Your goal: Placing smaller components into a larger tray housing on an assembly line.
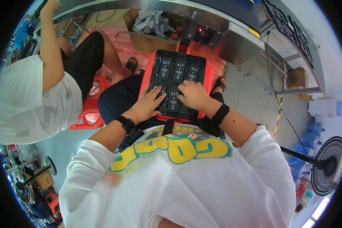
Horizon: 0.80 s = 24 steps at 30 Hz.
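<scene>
A black moulded tray (159,78) rests on a red stool in front of me. Flat black phone batteries with white print lie in its slots, one battery (179,70) at the far middle and another battery (173,99) nearer me. My left hand (148,102) lies over the tray's near left part, fingers stretched out and apart, fingertips touching the tray or a battery there. Over the near right part is my right hand (193,95), its fingers curled and bunched. Whatever lies under those fingers is hidden.
The red stool (209,78) supports the tray. A seated person (38,91) is close on my left. Beyond the stool stand a metal-edged workbench (239,41) and an open cardboard box (144,42) with crumpled plastic. A black fan (328,165) stands at the right.
</scene>
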{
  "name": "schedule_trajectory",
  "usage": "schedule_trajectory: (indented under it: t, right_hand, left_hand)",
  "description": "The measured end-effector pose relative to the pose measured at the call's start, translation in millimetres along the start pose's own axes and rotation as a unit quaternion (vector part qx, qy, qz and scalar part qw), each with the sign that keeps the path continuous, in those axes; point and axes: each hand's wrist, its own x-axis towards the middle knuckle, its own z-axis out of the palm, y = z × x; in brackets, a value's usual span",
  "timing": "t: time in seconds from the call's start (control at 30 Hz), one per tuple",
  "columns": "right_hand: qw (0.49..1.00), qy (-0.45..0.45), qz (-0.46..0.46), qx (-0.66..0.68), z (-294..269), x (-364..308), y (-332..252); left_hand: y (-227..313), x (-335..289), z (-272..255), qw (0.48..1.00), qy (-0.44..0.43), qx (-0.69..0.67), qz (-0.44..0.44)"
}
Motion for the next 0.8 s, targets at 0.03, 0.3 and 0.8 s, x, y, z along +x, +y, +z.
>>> schedule_trajectory:
  t: [0.03, 0.3, 0.8]
  right_hand:
    - [0.997, 0.053, 0.048, -0.013, -3.8, 2.0, 1.8]
    - [0.992, 0.04, 0.087, -0.085, 19.2, -9.9, 29.6]
    - [0.993, 0.076, 0.021, 0.087, 26.2, -26.9, 44.4]
  left_hand:
    - [1.0, 0.6, -1.0, 1.0, 0.009, 0.013, 0.008]
    - [15.1, 37.5, -9.4, 0.998, 0.056, 0.003, 0.028]
    - [20.3, 58.5, -9.1, 0.996, 0.028, -0.075, -0.029]
